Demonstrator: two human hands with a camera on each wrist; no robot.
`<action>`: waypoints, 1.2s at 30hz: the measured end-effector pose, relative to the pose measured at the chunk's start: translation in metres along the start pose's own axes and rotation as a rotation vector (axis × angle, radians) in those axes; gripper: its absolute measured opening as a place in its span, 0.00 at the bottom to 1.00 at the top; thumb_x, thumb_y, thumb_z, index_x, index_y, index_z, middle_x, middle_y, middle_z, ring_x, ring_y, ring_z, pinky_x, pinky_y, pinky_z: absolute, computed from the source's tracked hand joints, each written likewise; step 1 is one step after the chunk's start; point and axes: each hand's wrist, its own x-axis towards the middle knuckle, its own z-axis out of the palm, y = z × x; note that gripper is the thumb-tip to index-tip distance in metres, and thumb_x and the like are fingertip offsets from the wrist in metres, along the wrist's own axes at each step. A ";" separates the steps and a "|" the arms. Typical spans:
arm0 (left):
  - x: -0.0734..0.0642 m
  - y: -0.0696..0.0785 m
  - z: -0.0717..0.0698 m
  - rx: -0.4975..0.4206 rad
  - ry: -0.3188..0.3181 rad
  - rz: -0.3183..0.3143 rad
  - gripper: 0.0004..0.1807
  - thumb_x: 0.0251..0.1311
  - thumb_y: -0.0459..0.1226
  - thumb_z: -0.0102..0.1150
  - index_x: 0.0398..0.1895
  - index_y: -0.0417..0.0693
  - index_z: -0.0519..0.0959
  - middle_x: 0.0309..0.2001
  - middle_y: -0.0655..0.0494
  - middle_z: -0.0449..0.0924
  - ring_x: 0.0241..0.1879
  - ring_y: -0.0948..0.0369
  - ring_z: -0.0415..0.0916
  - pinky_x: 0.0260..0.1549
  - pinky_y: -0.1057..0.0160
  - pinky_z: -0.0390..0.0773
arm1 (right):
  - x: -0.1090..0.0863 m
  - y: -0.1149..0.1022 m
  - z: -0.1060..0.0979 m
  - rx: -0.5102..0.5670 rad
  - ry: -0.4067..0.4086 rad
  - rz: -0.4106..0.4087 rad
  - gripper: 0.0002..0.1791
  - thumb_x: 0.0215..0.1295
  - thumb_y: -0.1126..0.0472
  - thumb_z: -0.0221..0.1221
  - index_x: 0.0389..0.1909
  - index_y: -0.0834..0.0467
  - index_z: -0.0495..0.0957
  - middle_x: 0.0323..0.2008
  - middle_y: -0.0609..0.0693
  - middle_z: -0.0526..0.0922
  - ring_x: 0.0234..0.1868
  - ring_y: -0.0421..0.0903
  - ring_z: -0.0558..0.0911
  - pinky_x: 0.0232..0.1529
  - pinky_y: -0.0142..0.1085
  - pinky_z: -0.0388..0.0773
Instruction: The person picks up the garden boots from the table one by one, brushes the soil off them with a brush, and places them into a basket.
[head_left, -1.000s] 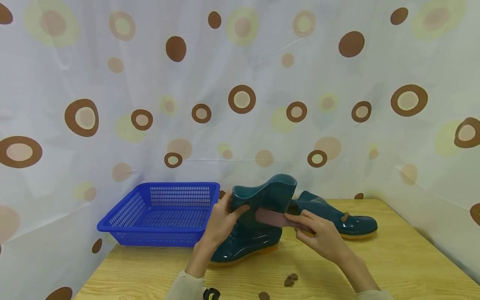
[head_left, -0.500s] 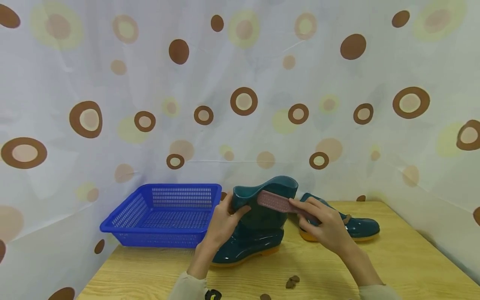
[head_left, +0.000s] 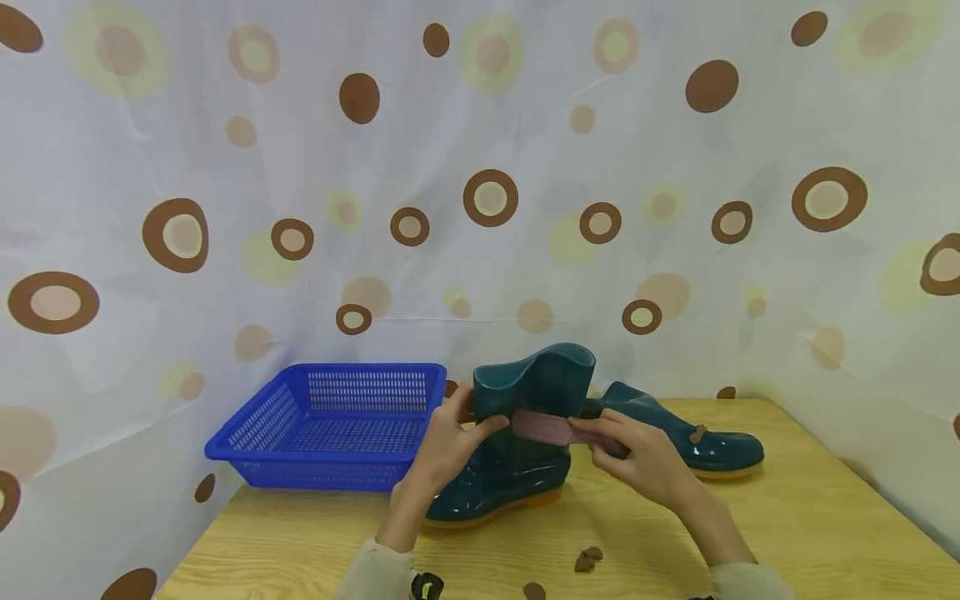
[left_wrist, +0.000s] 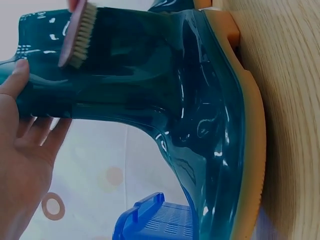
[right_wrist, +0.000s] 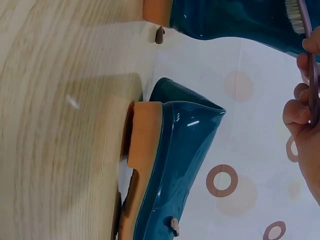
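Observation:
A dark teal rubber boot (head_left: pixel 495 483) with an orange sole stands upright at the middle of the table. My left hand (head_left: pixel 453 437) grips its shaft near the top, thumb on the near side and fingers behind, as the left wrist view shows. In my right hand (head_left: pixel 637 454) is a pinkish-brown scrub brush (head_left: pixel 542 427), pinched by its handle. The pale bristles (left_wrist: pixel 85 35) face the boot's shaft and lie against it in the left wrist view.
A second teal boot (head_left: pixel 723 450) lies on its side at the right, a brown lump (head_left: pixel 697 434) on it. An empty blue plastic basket (head_left: pixel 322 471) stands left. Brown lumps (head_left: pixel 588 558) lie on the table (head_left: pixel 480 562) in front. A patterned curtain (head_left: pixel 480 100) hangs behind.
The brush went up toward the boot's rim, then came back down to mid-shaft with my right hand. My left hand keeps its grip on the boot. The view has shifted slightly.

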 end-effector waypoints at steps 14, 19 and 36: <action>-0.004 -0.018 -0.010 0.193 -0.299 -0.175 0.29 0.58 0.41 0.70 0.64 0.59 0.74 0.58 0.57 0.80 0.59 0.51 0.76 0.58 0.46 0.77 | -0.001 0.002 -0.009 -0.002 -0.004 0.022 0.25 0.57 0.69 0.65 0.54 0.44 0.83 0.27 0.38 0.69 0.22 0.28 0.59 0.23 0.23 0.60; -0.009 -0.031 -0.005 0.322 -0.365 -0.214 0.23 0.60 0.40 0.69 0.58 0.51 0.77 0.55 0.49 0.82 0.55 0.49 0.79 0.55 0.46 0.79 | -0.001 0.003 -0.013 0.038 0.067 0.004 0.26 0.57 0.72 0.64 0.56 0.49 0.82 0.30 0.36 0.70 0.24 0.31 0.61 0.24 0.22 0.60; -0.010 -0.031 0.006 0.461 -0.219 -0.141 0.06 0.65 0.35 0.61 0.42 0.46 0.84 0.40 0.53 0.88 0.39 0.60 0.84 0.41 0.58 0.84 | 0.001 0.003 -0.014 0.090 0.153 -0.033 0.27 0.54 0.76 0.64 0.56 0.53 0.82 0.30 0.38 0.70 0.24 0.29 0.60 0.22 0.21 0.59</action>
